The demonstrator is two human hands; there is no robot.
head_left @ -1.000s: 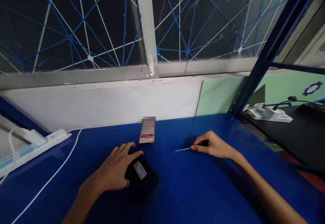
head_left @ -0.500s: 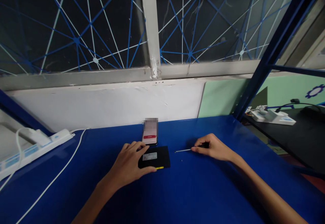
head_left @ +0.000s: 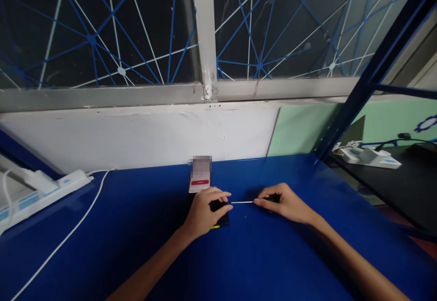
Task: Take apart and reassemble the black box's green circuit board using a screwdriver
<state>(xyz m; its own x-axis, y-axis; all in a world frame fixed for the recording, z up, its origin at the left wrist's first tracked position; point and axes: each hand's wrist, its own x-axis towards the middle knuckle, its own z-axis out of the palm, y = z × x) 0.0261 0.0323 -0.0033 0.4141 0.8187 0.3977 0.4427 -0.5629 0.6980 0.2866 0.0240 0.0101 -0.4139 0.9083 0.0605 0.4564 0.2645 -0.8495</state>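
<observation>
My right hand (head_left: 285, 203) is closed around the dark handle of a screwdriver (head_left: 243, 202), whose thin metal shaft points left. My left hand (head_left: 206, 210) hovers over a flat black case (head_left: 223, 221) with a yellow strip on its near edge. Its thumb and forefinger are apart, close to the screwdriver's tip, and nothing shows between them. Most of the case is hidden under that hand. A tiny screw-like bit (head_left: 245, 216) lies on the table, just below the shaft.
A phone (head_left: 200, 183) with a lit screen stands behind the case, near the wall. On the left, a white power strip (head_left: 70, 181) trails a cable (head_left: 73, 230) over the blue table (head_left: 283, 260). Another power strip (head_left: 372, 156) sits on a black table at right.
My left hand has moved right, from the case's left side to its right end near the screwdriver tip, covering the label. My right hand has shifted slightly left with the screwdriver.
</observation>
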